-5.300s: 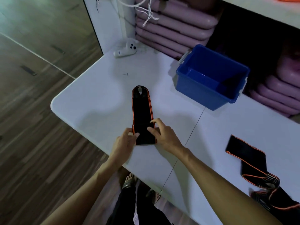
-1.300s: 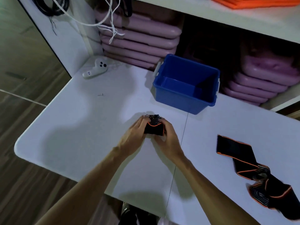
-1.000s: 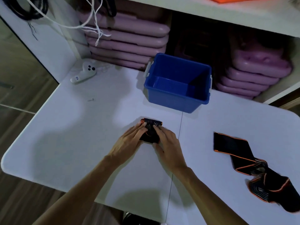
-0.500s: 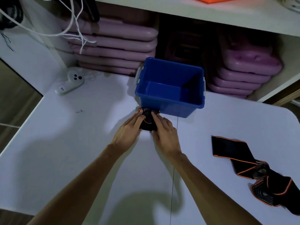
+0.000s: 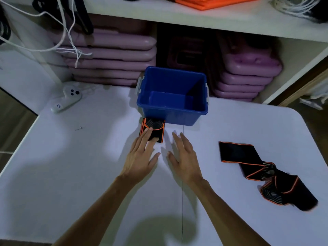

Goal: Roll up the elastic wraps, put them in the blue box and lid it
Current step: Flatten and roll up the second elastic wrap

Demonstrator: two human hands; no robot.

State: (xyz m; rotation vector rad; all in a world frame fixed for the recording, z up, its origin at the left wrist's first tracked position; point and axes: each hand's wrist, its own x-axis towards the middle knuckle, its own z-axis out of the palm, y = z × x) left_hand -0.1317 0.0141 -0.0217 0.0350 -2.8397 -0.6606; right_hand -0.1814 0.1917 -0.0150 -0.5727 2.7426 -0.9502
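Note:
A rolled black elastic wrap with orange edging (image 5: 156,127) lies on the white table (image 5: 71,166), just in front of the blue box (image 5: 172,110). The box is open and holds nothing; no lid shows. My left hand (image 5: 142,155) lies flat with its fingertips resting on the roll's near side. My right hand (image 5: 182,155) is flat on the table beside it, fingers apart, off the roll. An unrolled black and orange wrap (image 5: 262,171) lies crumpled at the right.
A white controller (image 5: 66,99) sits at the table's far left, with a small screw (image 5: 78,128) near it. Stacked purple mats (image 5: 113,55) fill the shelf behind the box. White cords (image 5: 58,32) hang at the upper left. The table's rounded corner is at the right.
The flat wrap has been rolled up away from me until it reached the box. My right hand has come off the roll and both hands have flattened out.

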